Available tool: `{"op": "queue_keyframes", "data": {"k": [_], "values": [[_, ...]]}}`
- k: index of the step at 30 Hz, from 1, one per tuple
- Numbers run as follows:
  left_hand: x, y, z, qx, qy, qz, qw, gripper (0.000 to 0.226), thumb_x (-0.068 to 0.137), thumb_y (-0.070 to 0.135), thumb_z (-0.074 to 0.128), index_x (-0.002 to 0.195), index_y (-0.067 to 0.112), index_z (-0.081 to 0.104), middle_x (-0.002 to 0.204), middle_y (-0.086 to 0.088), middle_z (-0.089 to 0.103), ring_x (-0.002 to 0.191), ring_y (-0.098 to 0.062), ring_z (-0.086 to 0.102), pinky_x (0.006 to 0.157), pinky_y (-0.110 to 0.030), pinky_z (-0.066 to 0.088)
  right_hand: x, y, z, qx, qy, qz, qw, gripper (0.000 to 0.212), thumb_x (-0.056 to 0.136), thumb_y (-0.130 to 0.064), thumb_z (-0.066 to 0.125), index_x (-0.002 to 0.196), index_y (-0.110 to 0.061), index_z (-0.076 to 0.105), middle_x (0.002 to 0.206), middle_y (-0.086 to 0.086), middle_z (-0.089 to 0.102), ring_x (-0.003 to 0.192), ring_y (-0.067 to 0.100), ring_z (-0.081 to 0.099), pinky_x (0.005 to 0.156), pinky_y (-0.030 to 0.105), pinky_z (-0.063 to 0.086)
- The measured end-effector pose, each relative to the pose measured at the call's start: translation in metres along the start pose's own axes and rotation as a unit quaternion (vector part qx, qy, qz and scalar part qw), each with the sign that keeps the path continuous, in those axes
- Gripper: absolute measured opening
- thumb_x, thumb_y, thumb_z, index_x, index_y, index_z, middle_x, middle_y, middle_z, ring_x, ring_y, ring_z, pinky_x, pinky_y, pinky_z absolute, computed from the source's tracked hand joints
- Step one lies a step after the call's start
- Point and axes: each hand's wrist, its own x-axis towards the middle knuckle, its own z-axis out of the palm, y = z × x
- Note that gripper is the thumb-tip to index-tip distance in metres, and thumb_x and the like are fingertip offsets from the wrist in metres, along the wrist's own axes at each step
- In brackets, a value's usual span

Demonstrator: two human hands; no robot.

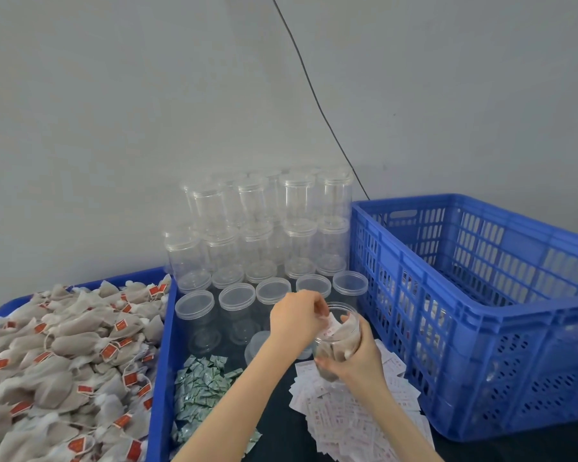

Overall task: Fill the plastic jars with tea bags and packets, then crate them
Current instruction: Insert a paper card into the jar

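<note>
Left hand (294, 320): bare, no glove, ring or watch showing.
Right hand (357, 356): bare, likewise unadorned.
Left forearm (227, 405): bare to the frame edge at 7 o'clock, no sleeve in view.
Right forearm (401, 425): bare to the edge at 5 o'clock, no sleeve in view.
Nails: short, unpainted as far as can be told.
</note>
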Motion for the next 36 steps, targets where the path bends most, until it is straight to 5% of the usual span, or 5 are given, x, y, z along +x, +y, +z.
{"op": "queue_keyframes", "data": {"k": [12, 18, 24, 30, 36], "values": [[0.000, -0.009, -0.007, -0.142, -0.032, 0.068, 0.987, 0.022, 0.090, 0.031, 0.061, 0.111, 0.032, 0.068, 0.115, 0.011, 0.052, 0.100, -0.006, 0.050, 0.077, -0.014, 0.035, 0.009, -0.012, -0.006, -0.010, -0.006, 0.002, 1.000, 0.091, 0.059, -0.012, 0.093, 0.125, -0.044, 0.038, 0.113, -0.020, 0.056, 0.101, -0.010, 0.053, 0.073, 0.008, 0.043], [-0.010, -0.025, 0.000, -0.337, -0.150, 0.008, 0.929, 0.105, 0.069, 0.035, 0.080, 0.149, 0.040, 0.013, 0.133, 0.017, 0.044, 0.120, 0.000, 0.048, 0.088, -0.012, 0.043, 0.021, -0.032, -0.007, -0.027, -0.042, -0.013, 0.999, 0.094, 0.060, -0.020, 0.093, 0.129, -0.041, 0.033, 0.114, -0.023, 0.054, 0.104, -0.005, 0.057, 0.070, 0.009, 0.048], [-0.007, -0.034, 0.000, -0.354, -0.074, -0.040, 0.932, 0.115, 0.063, 0.036, 0.085, 0.152, 0.030, 0.012, 0.136, 0.011, 0.050, 0.119, -0.006, 0.053, 0.098, -0.024, 0.045, 0.032, -0.058, -0.023, 0.026, -0.213, -0.006, 0.977, 0.079, 0.071, -0.025, 0.063, 0.143, -0.032, 0.031, 0.135, -0.007, 0.051, 0.106, -0.008, 0.058, 0.082, 0.012, 0.046], [-0.008, -0.030, 0.003, -0.327, -0.034, -0.050, 0.943, 0.104, 0.058, 0.027, 0.083, 0.147, 0.027, 0.028, 0.129, 0.011, 0.054, 0.104, 0.002, 0.054, 0.077, -0.006, 0.041, 0.059, -0.109, -0.017, -0.343, -0.260, -0.055, 0.901, 0.097, 0.083, -0.053, 0.071, 0.156, -0.018, 0.017, 0.160, 0.003, 0.023, 0.140, 0.018, 0.033, 0.108, 0.031, 0.033], [0.001, -0.023, -0.001, -0.320, -0.023, -0.027, 0.947, 0.096, 0.047, 0.032, 0.073, 0.137, 0.027, 0.041, 0.123, 0.016, 0.055, 0.105, 0.001, 0.054, 0.080, -0.012, 0.040, 0.072, -0.140, -0.019, -0.510, -0.262, -0.077, 0.816, 0.094, 0.076, -0.067, 0.068, 0.148, -0.020, 0.031, 0.145, 0.005, 0.042, 0.123, 0.024, 0.050, 0.095, 0.038, 0.046]]}}
